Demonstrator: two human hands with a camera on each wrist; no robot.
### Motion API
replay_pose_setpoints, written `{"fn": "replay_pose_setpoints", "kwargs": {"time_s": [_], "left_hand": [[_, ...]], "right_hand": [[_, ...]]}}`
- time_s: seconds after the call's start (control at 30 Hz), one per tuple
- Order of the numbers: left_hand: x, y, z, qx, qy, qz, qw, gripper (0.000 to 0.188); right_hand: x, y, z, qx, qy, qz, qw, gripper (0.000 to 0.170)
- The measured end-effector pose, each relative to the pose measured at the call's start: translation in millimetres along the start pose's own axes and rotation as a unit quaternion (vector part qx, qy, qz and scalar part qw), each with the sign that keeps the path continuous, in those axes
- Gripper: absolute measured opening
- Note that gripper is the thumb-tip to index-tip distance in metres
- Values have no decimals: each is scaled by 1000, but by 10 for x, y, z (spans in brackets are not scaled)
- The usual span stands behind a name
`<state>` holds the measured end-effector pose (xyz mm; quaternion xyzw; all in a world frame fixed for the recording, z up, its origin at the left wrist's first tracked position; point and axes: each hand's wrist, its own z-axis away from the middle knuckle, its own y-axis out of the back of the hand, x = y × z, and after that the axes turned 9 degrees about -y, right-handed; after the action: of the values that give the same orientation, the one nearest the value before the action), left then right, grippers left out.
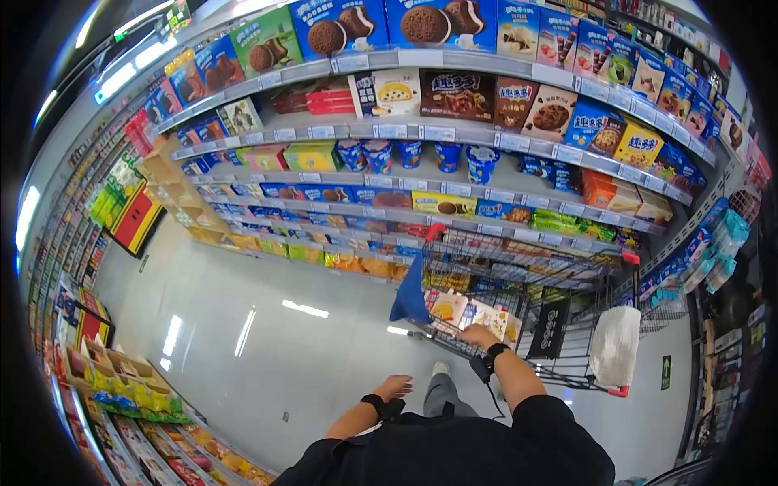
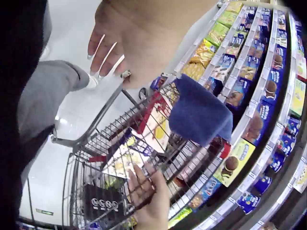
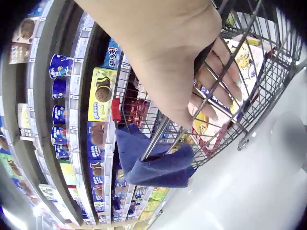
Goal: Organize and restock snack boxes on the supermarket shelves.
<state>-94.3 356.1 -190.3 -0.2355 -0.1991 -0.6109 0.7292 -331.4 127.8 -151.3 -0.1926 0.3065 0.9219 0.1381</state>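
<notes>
Several yellow snack pkgs point(image 1: 138, 397) sit at your far L, low, in front of tan cartons. Next, blue choc. sandwich-cookie boxes point(image 1: 340, 28) line the top shelf ahead of you, w/ blue tubs point(image 1: 377, 155) a couple of rows lower. Your L hand point(image 1: 395, 387) is over the floor, outside the cart, palm bare, fingers released & slightly spread, grasping nothing. Just R of it, a blue cloth point(image 1: 412, 296) drapes over the L end of the wire shopping cart point(image 1: 519, 279), by a red corner cap point(image 1: 436, 232). Inside, a red-edged box point(image 2: 156, 125) w/ a yellow pic lies nearest that cloth; a white box point(image 2: 125, 157) w/ dark-blue trim is beside it. Your R hand point(image 1: 481, 336) reaches in at the cart's near side, fingers released, fairly straight, over those boxes; can't tell if fingertips touch either. Further R, a black panel point(image 1: 549, 328) w/ white markings is on the cart's near side, then a white cloth point(image 1: 614, 346) hangs over its R end. Far R, teal pkgs point(image 1: 729, 235) hang by the shelving.
</notes>
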Motion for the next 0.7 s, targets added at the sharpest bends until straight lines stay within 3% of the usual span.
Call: {"fn": "replay_pose_setpoints", "kwargs": {"time_s": [0.17,0.2,0.27,0.3,0.37,0.4,0.43,0.47,0.5,0.57,0.63,0.7], "left_hand": [[861,-37,-245,-46,-17,5,999,31],[1076,-13,-251,-61,-16,-29,998,31],[1489,184,-379,-193,4,-105,975,32],[1818,230,-319,-254,23,-154,954,33],[2268,297,-298,-307,-15,-202,930,37],[2527,291,-240,-313,-34,-201,928,37],[2775,285,-226,-321,-55,-198,924,37],[2989,301,-314,-335,-122,-186,916,37],[3218,324,-434,-346,-191,-173,902,36],[3932,276,-164,-211,-298,-167,916,33],[4520,289,63,-22,-505,-136,852,30],[5104,439,427,63,-625,-99,772,28]], "right_hand": [[92,81,-303,-225,-60,-96,968,46],[69,201,-365,-235,-49,-73,968,43],[-90,612,-397,-256,-30,-26,966,37],[-427,949,-376,-250,-119,53,959,42],[-937,1617,-351,-222,48,83,970,53],[-1435,1937,-182,-196,49,192,960,59],[-1717,2187,37,-148,169,179,958,56],[-1765,2361,-301,-78,275,164,944,52],[-1992,2575,-135,-25,312,128,941,50],[-2532,2984,459,38,337,55,939,44],[-2859,3288,698,61,346,-25,936,39],[-3082,3528,761,97,387,-107,911,33]]}}
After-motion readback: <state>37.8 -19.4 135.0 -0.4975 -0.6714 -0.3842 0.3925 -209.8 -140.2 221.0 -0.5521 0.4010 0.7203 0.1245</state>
